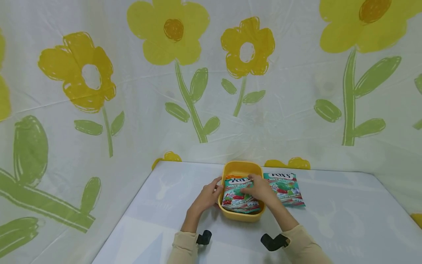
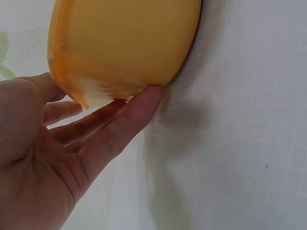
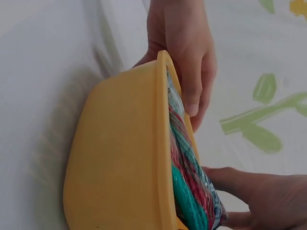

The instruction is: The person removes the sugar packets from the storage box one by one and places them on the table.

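A yellow plastic tub stands on the table. In it lies a green and red candy bag marked FOX'S Mint Blossom, its top end rising above the rim in the right wrist view. My left hand holds the tub's left side, thumb at the rim and fingers along the outer wall. From the right, my right hand reaches over the tub and holds the bag's upper right part between thumb and fingers. Something orange shows behind the bag; most of it is hidden.
A second FOX'S candy bag lies flat on the table just right of the tub, partly behind my right forearm. The white table meets a flower-printed cloth at its back and left side.
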`<state>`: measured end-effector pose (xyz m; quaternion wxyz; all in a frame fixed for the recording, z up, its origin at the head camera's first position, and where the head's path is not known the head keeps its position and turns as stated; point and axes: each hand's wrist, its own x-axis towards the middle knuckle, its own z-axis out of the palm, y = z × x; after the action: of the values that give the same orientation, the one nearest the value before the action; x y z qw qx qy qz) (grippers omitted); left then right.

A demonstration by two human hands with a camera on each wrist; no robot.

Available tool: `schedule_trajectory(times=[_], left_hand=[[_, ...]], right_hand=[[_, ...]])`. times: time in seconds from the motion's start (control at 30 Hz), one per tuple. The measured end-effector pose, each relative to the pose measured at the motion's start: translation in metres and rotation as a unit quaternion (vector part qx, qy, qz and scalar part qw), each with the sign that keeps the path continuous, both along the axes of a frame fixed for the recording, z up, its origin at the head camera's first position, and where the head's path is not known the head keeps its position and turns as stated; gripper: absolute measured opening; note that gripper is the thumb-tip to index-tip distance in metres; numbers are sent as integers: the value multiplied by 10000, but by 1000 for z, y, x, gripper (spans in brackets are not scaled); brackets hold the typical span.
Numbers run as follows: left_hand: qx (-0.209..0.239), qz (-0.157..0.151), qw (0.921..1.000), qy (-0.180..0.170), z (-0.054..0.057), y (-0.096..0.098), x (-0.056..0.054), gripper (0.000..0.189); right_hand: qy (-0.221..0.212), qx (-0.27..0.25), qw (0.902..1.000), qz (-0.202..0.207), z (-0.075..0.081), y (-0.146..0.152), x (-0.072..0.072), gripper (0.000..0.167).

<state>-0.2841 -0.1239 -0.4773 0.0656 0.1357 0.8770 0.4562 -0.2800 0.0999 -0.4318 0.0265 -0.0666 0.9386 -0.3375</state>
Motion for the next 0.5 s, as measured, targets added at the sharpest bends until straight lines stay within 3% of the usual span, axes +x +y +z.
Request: schedule_trajectory(times=[0.27,0.5], left_hand=[[-33,22,10000,-52,-1,-1,0,50],[80,-64,9999,-60,-1,0,0,50]], right_hand=[[-492,-580,9970,112,-6,8,-4,70],[-231,-685,9972,216,-2,8,-1,64]])
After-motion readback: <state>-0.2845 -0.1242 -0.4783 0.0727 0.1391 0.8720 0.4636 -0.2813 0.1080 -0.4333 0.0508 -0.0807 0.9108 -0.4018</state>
